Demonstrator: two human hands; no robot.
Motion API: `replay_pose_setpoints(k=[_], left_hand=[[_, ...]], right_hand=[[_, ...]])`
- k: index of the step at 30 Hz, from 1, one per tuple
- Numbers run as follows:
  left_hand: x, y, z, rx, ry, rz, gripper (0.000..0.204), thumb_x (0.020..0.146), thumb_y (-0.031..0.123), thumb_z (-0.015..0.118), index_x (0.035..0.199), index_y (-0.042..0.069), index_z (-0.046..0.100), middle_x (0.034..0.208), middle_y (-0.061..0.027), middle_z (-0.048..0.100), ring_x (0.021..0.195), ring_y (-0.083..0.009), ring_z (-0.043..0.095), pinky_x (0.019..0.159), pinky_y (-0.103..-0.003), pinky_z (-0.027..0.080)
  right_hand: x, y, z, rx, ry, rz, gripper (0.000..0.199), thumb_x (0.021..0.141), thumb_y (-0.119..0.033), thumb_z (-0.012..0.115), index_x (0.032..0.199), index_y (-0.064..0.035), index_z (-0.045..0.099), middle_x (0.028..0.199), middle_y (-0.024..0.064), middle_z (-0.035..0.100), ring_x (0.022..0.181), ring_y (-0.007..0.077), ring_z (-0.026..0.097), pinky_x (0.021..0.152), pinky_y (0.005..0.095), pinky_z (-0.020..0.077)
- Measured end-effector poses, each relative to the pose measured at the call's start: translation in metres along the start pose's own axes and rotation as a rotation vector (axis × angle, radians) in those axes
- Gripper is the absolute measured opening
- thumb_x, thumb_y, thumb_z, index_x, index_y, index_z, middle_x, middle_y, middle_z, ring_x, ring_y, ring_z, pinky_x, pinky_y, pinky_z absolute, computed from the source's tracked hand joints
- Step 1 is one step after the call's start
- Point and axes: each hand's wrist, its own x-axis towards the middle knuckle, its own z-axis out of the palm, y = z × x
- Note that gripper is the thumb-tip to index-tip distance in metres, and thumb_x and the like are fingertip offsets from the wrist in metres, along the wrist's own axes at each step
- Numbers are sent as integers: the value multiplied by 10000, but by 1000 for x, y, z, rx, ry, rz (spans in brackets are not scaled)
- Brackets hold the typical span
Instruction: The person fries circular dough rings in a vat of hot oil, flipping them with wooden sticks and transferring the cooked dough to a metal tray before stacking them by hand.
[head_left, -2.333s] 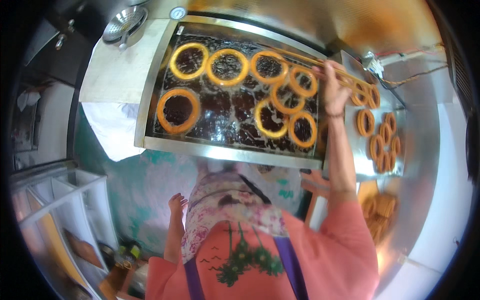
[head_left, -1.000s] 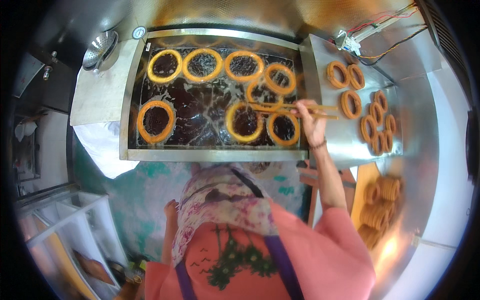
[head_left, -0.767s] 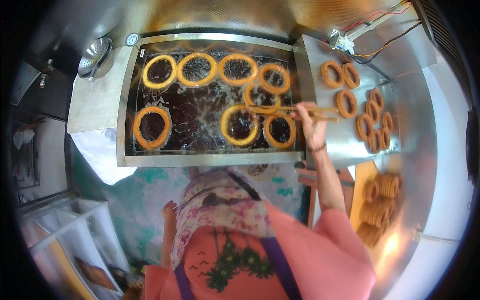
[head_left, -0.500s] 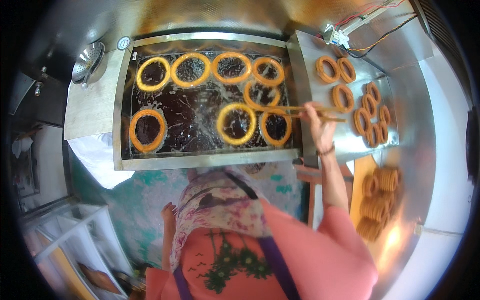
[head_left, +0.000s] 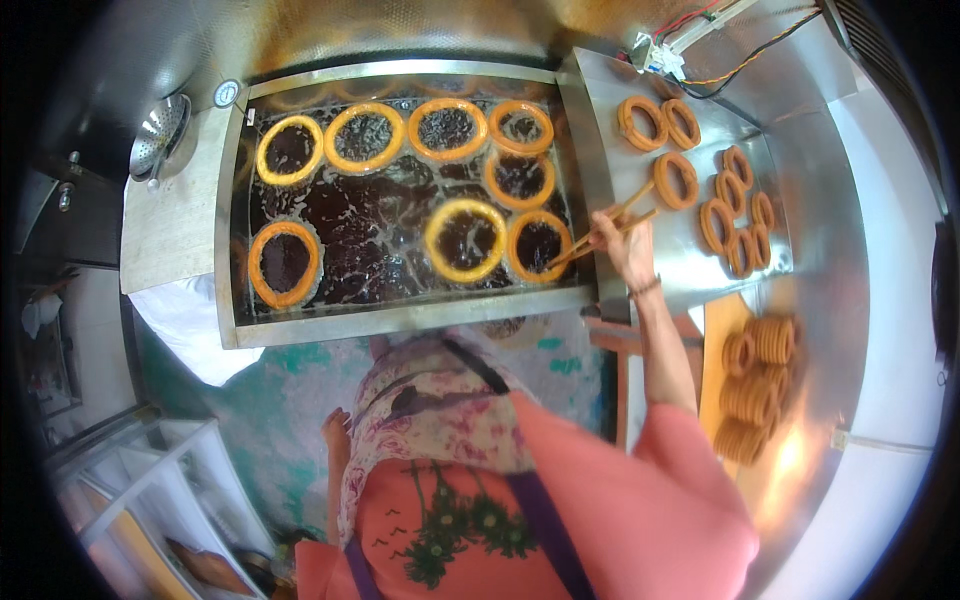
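Note:
My right hand (head_left: 630,255) is closed round a pair of long chopsticks (head_left: 603,235). Their tips reach left over the fryer's wall to the lower right side of a golden fried dough ring (head_left: 540,246) floating in dark oil. Close by floats a paler yellow ring (head_left: 466,240), and a browner one (head_left: 519,180) lies just above. More rings, such as a yellow one (head_left: 290,150), line the far side of the fryer (head_left: 400,325); a single orange-gold ring (head_left: 284,264) floats at the left. My left hand (head_left: 338,426) hangs low beside the apron, fingers curled, with nothing visible in it.
Browned rings (head_left: 676,180) rest on a metal draining tray (head_left: 625,90) to the right. Below it, stacked rings (head_left: 750,395) fill a lower place. A skimmer (head_left: 160,135) and a dial thermometer (head_left: 227,93) are at the far left. Wires (head_left: 740,80) run above the tray.
My right hand has tilted the chopsticks, bringing their tips down from the upper ring to the lower right ring. The view has shifted slightly.

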Motion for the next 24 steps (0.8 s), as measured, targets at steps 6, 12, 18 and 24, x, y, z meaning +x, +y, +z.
replay_pose_setpoints(k=[6, 12, 18, 24], left_hand=[[3, -3, 1, 2, 0, 40, 382, 761, 99, 540, 1126, -12, 538, 888, -111, 616, 696, -190, 581, 607, -277, 462], [-5, -7, 0, 29, 51, -46, 396, 753, 89, 549, 1143, 17, 536, 915, -113, 614, 694, -197, 582, 598, -291, 466], [-31, 19, 15, -183, 140, -196, 391, 769, 86, 542, 1153, 16, 527, 943, -134, 608, 711, -218, 588, 613, -310, 479], [-50, 24, 22, -234, 214, -255, 390, 771, 92, 544, 1152, 14, 527, 952, -141, 607, 729, -223, 593, 633, -320, 489]], right_hand=[[-1, -17, -12, 96, 10, 36, 165, 842, -117, 592, 821, 44, 569, 660, 82, 608, 578, 137, 613, 491, 252, 517], [35, -47, -29, 281, 205, -103, 177, 828, -140, 615, 864, 33, 607, 728, 86, 633, 626, 146, 608, 578, 261, 496], [92, -25, 22, 296, 139, -206, 165, 826, -134, 609, 860, 28, 617, 762, 89, 646, 680, 140, 609, 627, 259, 481], [108, -19, 46, 59, 29, -457, 177, 828, -155, 622, 839, 21, 621, 735, 78, 641, 639, 137, 584, 596, 255, 474]])
